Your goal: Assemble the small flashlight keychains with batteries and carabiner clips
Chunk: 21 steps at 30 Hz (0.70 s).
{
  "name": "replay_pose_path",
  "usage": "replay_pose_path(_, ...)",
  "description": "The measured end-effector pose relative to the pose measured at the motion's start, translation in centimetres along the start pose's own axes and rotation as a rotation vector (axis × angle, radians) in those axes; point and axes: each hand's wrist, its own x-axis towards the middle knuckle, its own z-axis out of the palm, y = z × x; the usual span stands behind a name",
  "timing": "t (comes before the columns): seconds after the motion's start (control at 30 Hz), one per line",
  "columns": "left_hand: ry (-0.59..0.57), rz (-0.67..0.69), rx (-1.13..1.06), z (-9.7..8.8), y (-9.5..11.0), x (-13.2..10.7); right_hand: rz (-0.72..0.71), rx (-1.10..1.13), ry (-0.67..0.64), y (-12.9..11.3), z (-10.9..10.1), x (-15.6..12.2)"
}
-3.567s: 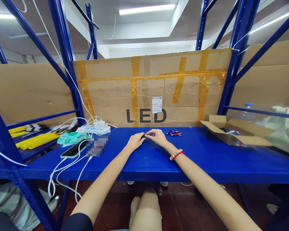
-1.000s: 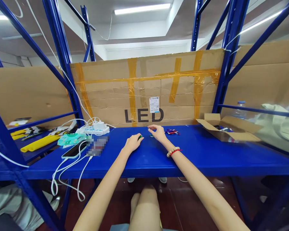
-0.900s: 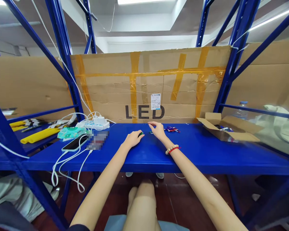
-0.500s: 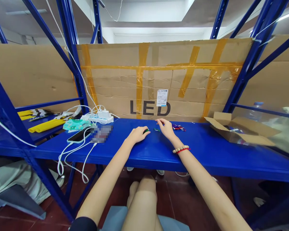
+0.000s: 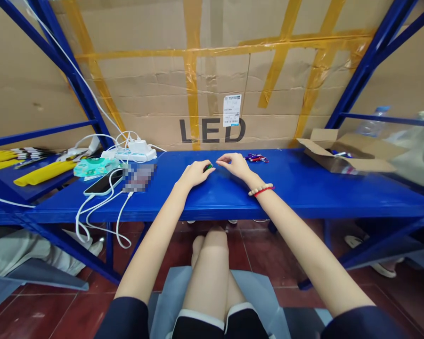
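Note:
My left hand (image 5: 195,173) rests at the middle of the blue table, thumb and fingers closed on a small shiny green metal piece (image 5: 208,167). Its exact kind is too small to make out. Just to the right, my right hand (image 5: 234,165) is bent inward with thumb and fingertips pinched together, close to the left fingertips but apart from them. What sits in that pinch, if anything, cannot be seen. Behind the right hand lies a little pile of red and purple shiny metal pieces (image 5: 257,158).
An open cardboard box (image 5: 346,162) with small items stands at the right. On the left are a phone (image 5: 104,182), white cables, a power strip (image 5: 136,153), a teal packet (image 5: 96,167) and yellow items (image 5: 44,173). A taped cardboard wall (image 5: 144,99) closes the back.
My view has tilted down. My right hand has come toward the left and its fingers have closed to a pinch. The green piece that lay between the hands no longer shows on the table.

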Motion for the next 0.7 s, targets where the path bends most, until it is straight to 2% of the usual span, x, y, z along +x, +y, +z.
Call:
replay_pose_path(0.13,-0.007,-0.023,0.007,0.0,-0.1,0.0,0.001,0.047,-0.026,0.1,0.1,0.0)
replay_pose_path(0.37,0.002,-0.042,0.000,0.7,0.1,-0.1,0.128,0.330,0.113,0.0,0.4,0.1)
replay_pose_path(0.57,-0.020,-0.137,0.057,1.3,0.3,-0.2,0.111,0.205,0.031,0.9,0.8,0.0)
replay_pose_path(0.7,-0.020,-0.249,0.180,1.7,1.9,-0.5,0.134,0.185,0.034,1.0,0.6,-0.3)
